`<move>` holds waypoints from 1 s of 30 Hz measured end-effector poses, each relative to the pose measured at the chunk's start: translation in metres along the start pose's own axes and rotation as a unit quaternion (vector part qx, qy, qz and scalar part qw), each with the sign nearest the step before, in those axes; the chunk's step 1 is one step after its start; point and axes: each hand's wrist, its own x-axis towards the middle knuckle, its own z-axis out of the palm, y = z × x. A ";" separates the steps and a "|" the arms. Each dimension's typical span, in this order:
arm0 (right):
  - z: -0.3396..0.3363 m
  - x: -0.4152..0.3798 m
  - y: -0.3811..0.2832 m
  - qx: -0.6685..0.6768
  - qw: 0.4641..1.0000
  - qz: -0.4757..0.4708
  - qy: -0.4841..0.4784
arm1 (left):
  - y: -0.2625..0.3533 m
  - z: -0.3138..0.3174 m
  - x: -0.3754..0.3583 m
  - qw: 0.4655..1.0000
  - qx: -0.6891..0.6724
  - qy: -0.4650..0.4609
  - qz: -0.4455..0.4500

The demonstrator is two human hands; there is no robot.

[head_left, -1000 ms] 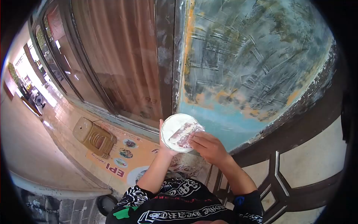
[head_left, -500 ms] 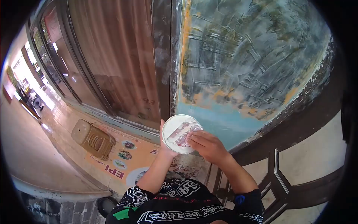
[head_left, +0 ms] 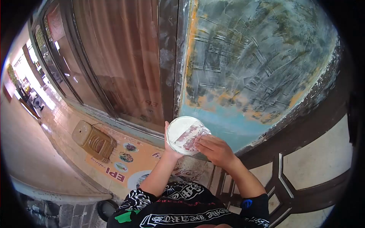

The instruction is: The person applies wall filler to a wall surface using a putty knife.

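Note:
My left hand (head_left: 170,147) supports a round white lid-like disc (head_left: 180,127) from its left side and below, in front of my chest. White paste appears smeared over the disc's face. My right hand (head_left: 215,150) is closed on the right edge of a flat, reddish scraper (head_left: 190,137) streaked with white. The scraper lies over the right half of the disc, its straight edge slanting across the middle. Most of my left fingers are hidden behind the disc.
Ahead stands a wall panel (head_left: 235,57) with rough grey, orange and blue-green patches. Left of it is a dark-framed window (head_left: 121,57) with a curtain behind. A brown plastic stool (head_left: 93,140) rests on an orange printed banner (head_left: 125,152). Dark wooden latticework (head_left: 285,182) is at right.
My right hand and the scraper have slid a little to the right across the disc, uncovering more of its white face. My left hand is almost where it was.

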 end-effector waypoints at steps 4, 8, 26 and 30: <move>-0.007 0.003 0.000 0.011 1.000 0.002 0.017 | 0.000 0.002 0.001 1.000 0.000 0.023 0.010; -0.009 0.002 0.004 0.017 1.000 0.009 0.001 | 0.001 0.003 0.003 1.000 -0.011 0.007 -0.006; -0.082 0.034 0.049 0.442 0.767 0.348 0.309 | -0.022 0.048 0.063 1.000 0.018 -0.025 0.003; -0.092 0.044 0.063 0.534 0.717 0.319 0.315 | -0.032 0.060 0.076 0.999 0.011 -0.044 0.011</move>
